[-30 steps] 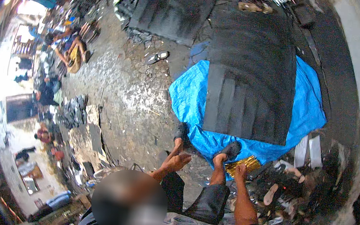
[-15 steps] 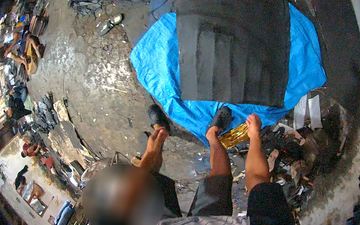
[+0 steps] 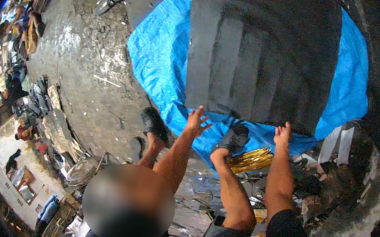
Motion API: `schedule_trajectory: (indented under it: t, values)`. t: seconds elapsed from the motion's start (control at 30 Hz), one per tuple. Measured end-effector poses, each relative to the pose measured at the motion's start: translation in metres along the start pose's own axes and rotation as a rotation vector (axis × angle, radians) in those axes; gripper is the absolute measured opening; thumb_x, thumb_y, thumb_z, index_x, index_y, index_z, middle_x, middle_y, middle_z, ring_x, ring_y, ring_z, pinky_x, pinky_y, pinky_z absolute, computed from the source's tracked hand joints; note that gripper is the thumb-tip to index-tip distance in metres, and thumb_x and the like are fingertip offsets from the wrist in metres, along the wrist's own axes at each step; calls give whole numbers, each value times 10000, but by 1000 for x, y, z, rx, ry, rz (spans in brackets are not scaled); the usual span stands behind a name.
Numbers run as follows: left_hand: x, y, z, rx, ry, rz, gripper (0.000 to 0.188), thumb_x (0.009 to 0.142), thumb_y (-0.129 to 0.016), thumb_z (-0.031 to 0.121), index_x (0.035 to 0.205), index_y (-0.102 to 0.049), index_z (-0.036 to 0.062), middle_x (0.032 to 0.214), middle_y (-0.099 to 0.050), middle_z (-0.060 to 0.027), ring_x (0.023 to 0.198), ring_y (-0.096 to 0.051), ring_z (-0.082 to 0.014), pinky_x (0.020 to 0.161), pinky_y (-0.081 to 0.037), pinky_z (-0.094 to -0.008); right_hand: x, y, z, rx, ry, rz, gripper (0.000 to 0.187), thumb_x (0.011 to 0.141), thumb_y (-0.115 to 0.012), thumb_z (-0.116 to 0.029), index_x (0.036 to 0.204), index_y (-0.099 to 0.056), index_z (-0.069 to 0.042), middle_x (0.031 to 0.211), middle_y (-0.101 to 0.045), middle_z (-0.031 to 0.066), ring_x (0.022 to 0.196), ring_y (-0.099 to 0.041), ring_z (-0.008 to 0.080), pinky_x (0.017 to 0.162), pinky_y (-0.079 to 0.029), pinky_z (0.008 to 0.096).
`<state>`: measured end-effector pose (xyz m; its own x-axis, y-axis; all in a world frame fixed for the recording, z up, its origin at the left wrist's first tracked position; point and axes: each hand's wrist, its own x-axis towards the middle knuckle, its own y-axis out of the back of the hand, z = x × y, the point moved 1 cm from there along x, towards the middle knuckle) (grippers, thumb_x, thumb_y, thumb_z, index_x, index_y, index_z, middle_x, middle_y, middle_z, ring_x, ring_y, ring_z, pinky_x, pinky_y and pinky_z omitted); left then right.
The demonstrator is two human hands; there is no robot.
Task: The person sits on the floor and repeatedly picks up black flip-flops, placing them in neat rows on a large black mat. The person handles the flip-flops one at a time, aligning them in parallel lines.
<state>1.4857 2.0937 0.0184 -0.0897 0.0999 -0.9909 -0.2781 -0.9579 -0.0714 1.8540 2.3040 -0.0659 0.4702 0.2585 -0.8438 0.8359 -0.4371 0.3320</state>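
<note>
A large black sheet with lighter grey stripes lies over a bright blue tarpaulin, which shows along both sides and the near edge. My left hand is open with fingers spread, at the sheet's near left corner. My right hand is at the near edge toward the right, its fingers partly bent and seemingly holding nothing. Between my arms, a bundle of shiny gold strips lies beside my right foot, which wears a black clog and stands on the tarpaulin.
My other black clog stands on the worn floor, left of the tarpaulin. Scraps and debris are heaped at the right, near two pale strips. A pair of shoes lies far left. People sit along the left side.
Both hands have moved forward to the black sheet's near edge, and the left has opened its fingers wide. The view has come closer to the sheet.
</note>
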Motion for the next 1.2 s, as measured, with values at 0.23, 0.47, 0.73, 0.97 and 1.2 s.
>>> schedule_trajectory:
  t: [0.23, 0.47, 0.73, 0.97, 1.2]
  values:
    - [21, -4, -8, -80, -82, 275, 661, 864, -689, 467, 1366, -425, 128, 1377, -429, -164, 1197, -493, -296, 988, -439, -505, -2, 7, -26, 35, -30, 133, 501, 833, -676, -485, 1202, -566, -164, 1137, -574, 5, 970, -510, 129, 786, -442, 294]
    - [-46, -17, 23, 198, -403, 45, 463, 937, -592, 473, 1133, -610, 55, 990, -637, -108, 864, -602, -207, 771, -523, -431, -80, 33, -91, -54, 74, -126, 717, 784, -716, -609, 1273, -522, -123, 734, -426, -30, 565, -362, 83, 488, -330, 193]
    - [-305, -70, 165, 627, -993, 174, 551, 926, -633, 412, 601, -532, -21, 506, -438, -100, 507, -410, -134, 469, -317, -378, -313, 40, -200, 83, 298, -223, 545, 857, -728, -436, 1242, -539, -100, 686, -390, -33, 551, -353, 105, 496, -338, 253]
    - [-464, 10, 320, 598, -1219, 125, 617, 961, -536, 483, 658, -583, -53, 580, -558, -218, 534, -552, -271, 536, -403, -454, -608, 35, -170, 195, 422, -397, 333, 885, -673, -350, 1021, -598, -55, 734, -530, -11, 630, -518, 97, 568, -439, 229]
    - [-482, 137, 438, 700, -1345, 122, 577, 970, -468, 475, 786, -641, -44, 753, -633, -292, 768, -640, -456, 695, -474, -536, -691, 32, -84, -80, 296, -719, 372, 946, -608, -341, 1149, -552, -35, 665, -450, -58, 577, -455, 39, 536, -423, 191]
